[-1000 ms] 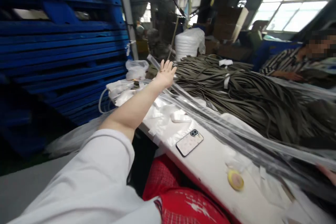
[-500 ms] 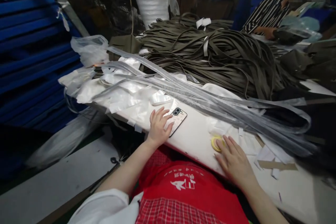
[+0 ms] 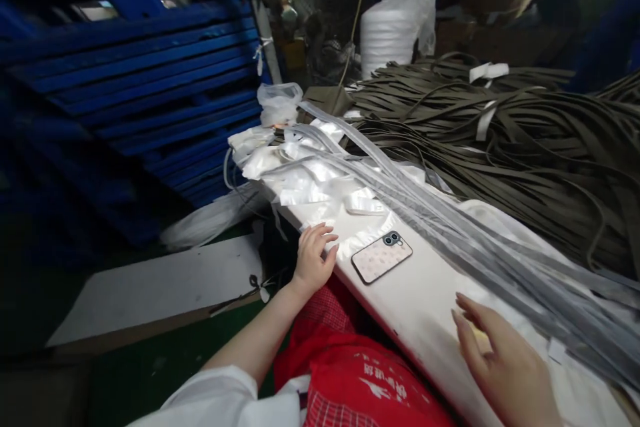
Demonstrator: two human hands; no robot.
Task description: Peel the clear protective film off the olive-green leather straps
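My left hand (image 3: 316, 255) rests over the front edge of the white table, its fingers slightly bent and apart, holding nothing. Just right of it a phone (image 3: 383, 257) lies back up, in a pale patterned case with two dark lenses. My right hand (image 3: 505, 363) is lower right, thumb and forefinger curved round a yellow ring like a tape roll (image 3: 481, 340). Most of that ring is hidden by the hand, and the other fingers are out of sight. Long translucent grey strips (image 3: 430, 200) run along the table behind the phone.
Dark olive straps (image 3: 525, 147) are heaped behind the strips. Crumpled white plastic pieces (image 3: 310, 180) cover the table's far left end. Blue stacked pallets (image 3: 175, 93) stand at left. A white board (image 3: 170, 280) lies low beside the table. A wrapped white roll (image 3: 390, 33) stands behind.
The view has swung left. My left hand has moved off the phone to the table's edge, leaving the phone uncovered. My right thumb and forefinger have closed around the yellow ring.
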